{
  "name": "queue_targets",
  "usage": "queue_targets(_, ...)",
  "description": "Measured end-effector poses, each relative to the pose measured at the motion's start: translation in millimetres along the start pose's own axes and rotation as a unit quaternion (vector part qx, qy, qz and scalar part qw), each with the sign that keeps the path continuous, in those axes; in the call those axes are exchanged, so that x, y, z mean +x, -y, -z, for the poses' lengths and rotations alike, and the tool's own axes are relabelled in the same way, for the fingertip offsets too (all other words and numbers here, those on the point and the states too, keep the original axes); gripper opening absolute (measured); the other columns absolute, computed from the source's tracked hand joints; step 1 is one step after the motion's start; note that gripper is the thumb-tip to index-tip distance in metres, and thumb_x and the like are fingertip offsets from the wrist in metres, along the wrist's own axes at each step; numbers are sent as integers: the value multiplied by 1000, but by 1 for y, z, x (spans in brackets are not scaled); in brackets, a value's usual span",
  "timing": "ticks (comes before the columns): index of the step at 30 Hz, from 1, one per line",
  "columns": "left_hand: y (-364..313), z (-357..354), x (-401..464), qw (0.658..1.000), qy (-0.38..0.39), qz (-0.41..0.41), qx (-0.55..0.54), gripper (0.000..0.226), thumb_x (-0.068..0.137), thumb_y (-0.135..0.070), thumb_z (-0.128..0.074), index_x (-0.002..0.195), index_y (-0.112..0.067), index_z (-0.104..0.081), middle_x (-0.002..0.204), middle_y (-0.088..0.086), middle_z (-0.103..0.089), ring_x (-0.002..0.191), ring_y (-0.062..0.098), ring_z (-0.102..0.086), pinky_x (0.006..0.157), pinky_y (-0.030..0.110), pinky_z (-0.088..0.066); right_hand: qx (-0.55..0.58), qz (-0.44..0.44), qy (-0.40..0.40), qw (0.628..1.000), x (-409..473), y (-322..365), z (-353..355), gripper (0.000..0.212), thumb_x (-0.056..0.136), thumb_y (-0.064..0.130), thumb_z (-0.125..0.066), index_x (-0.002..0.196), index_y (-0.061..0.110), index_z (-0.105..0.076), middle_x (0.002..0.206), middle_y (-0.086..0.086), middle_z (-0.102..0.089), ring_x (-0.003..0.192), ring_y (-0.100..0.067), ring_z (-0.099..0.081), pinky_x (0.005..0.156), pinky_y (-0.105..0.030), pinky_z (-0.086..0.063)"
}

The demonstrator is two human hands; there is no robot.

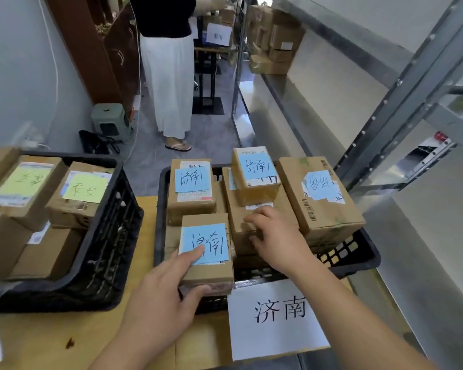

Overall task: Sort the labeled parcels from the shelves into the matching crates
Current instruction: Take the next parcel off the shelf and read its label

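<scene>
Two black plastic crates are seen from the head camera, set side by side on a wooden tabletop (51, 340). The right crate (358, 252) carries a white paper sign (275, 316) on its near wall, marked 济南. Five cardboard parcels with blue handwritten labels are held in this crate. The nearest one, a small parcel (207, 252), is gripped by the left hand (161, 297): the thumb is pressed under its near end and the fingers are laid across its top, the index fingertip touching the blue label (206, 243). The parcel is propped at the crate's near left corner, partly over the rim.

The right hand (275, 236) is rested, loosely curled, on the near edge of a wide flat parcel (286, 209) in the crate's middle; whether that parcel is actually grasped cannot be told. A smaller labelled parcel (255, 174) is stacked on top of it. Another labelled parcel (191, 190) is stood at the back left, and a larger tilted parcel (318, 198) is leaned at the right side.

The left crate (104, 249) is filled with parcels bearing yellow-green labels (84, 189). Metal shelving (401, 102) is seen at the right, and a standing person in a white skirt (169, 84) further back in the aisle.
</scene>
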State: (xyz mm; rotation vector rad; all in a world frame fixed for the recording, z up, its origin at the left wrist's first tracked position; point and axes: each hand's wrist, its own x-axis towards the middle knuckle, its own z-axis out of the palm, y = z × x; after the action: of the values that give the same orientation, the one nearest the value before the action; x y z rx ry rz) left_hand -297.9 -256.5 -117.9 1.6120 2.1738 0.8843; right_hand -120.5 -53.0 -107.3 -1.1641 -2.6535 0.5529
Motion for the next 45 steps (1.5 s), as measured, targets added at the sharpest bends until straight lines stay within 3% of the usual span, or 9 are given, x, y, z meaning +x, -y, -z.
queue_targets(3, -3, 2, 2, 999, -12, 29, 14, 63, 84, -40, -77, 137, -52, -45, 124, -35, -46, 110, -6, -50, 78, 1, -41, -42, 33, -1, 999, 11, -5, -13, 33, 87, 14, -68, 117, 28, -68, 122, 8, -58, 117, -20, -48, 91, -35, -49)
queue_targets(9, -14, -3, 10, 997, -32, 65, 22, 62, 85, -35, -78, 139, -43, -49, 130, -18, -58, 118, 6, -57, 87, 32, -57, -62, 47, -22, 997, 21, -16, -13, 19, 86, 18, -69, 101, 29, -70, 109, 10, -63, 107, -20, -51, 75, -28, -33)
queue_targets(16, -35, -20, 7, 998, -36, 58, -5, 63, 80, -38, -82, 136, -47, -53, 119, -37, -48, 110, -4, -56, 80, 12, -49, -26, 58, -2, 998, 28, -26, -4, 12, 85, 27, -78, 93, 27, -70, 102, 11, -64, 103, -16, -53, 80, -32, -45)
queue_targets(24, -42, -23, -1, 999, -19, 46, -6, 65, 79, -37, -83, 134, -51, -52, 114, -46, -45, 106, -8, -56, 73, 20, -55, -14, 84, 65, 994, 40, -36, 15, 26, 80, 29, -84, 104, 23, -75, 106, 10, -65, 104, -13, -53, 90, -32, -48)
queue_targets(32, -18, 6, 11, 994, -34, 97, 32, 63, 81, -30, -83, 136, -42, -54, 119, -24, -53, 102, 2, -61, 78, 14, -50, -24, 67, 40, 997, 39, -31, 7, 14, 86, 26, -79, 99, 26, -73, 107, 10, -64, 106, -15, -52, 91, -35, -49)
queue_targets(37, -4, 4, 30, 993, -10, 103, 54, 63, 82, -29, -82, 139, -35, -54, 133, -10, -62, 117, 12, -59, 102, 29, -47, -27, 49, 41, 998, 36, -26, 3, 10, 87, 23, -77, 94, 26, -70, 105, 11, -61, 103, -14, -51, 88, -35, -50)
queue_targets(40, 0, -2, 27, 991, 16, 97, 92, 60, 83, -33, -81, 137, -35, -54, 134, -10, -63, 123, 15, -58, 124, 37, -16, -23, 42, 34, 998, 33, -26, 1, 10, 87, 23, -77, 95, 24, -71, 105, 11, -62, 103, -14, -52, 88, -35, -50)
queue_targets(42, 3, -4, 20, 987, 13, 84, 134, 60, 81, -35, -82, 135, -34, -55, 129, -10, -65, 118, 15, -62, 125, 49, -10, -25, 36, 28, 999, 32, -23, 0, 9, 87, 22, -77, 93, 24, -70, 103, 12, -61, 102, -14, -52, 86, -34, -50)
queue_targets(45, 4, -4, 13, 975, -7, 72, 210, 64, 70, -36, -89, 128, -33, -62, 119, -7, -71, 106, 20, -67, 118, 62, -24, -41, 26, 26, 999, 32, -18, 0, 11, 87, 18, -75, 93, 26, -70, 102, 11, -59, 101, -14, -52, 84, -31, -51)
